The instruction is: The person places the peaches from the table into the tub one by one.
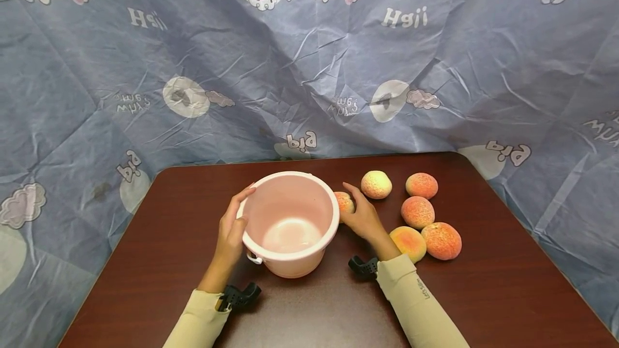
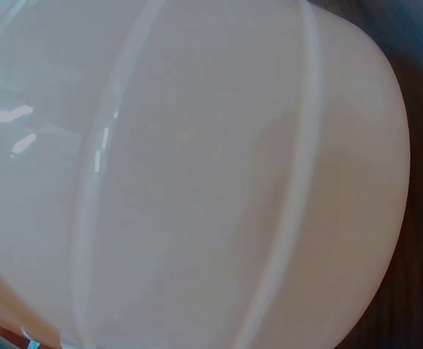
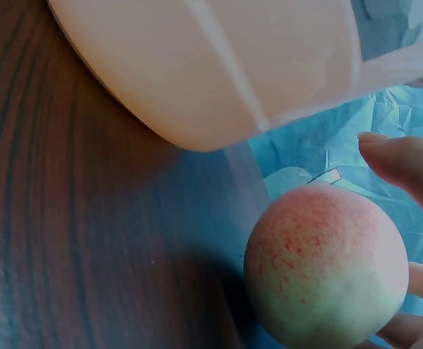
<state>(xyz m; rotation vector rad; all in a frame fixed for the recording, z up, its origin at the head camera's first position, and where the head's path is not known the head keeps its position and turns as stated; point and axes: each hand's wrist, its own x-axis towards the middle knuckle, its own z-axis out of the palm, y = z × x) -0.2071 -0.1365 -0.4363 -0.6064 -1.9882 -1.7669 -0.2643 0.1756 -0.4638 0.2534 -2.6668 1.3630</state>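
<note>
A pale pink plastic bucket (image 1: pixel 293 268) stands upright on the table with nothing inside. My left hand (image 1: pixel 231 230) holds its left rim, fingertips at the top edge. In the left wrist view the bucket's ribbed wall (image 2: pixel 197 174) fills most of the picture and no fingers of that hand can be made out. Just right of the bucket lies a peach (image 3: pixel 324 265), partly hidden in the head view. Around it my right hand (image 1: pixel 364 219) is spread, some fingers beside the fruit and the thumb apart from it. The peach sits close to the table surface.
Several more peaches lie on the right: a pale one (image 1: pixel 376 185) at the back, a reddish one (image 1: pixel 422 185), and others nearer the right forearm, such as a yellow-orange one (image 1: pixel 408 243). The brown table (image 1: pixel 145 262) ends at a printed blue cloth (image 1: pixel 271 95).
</note>
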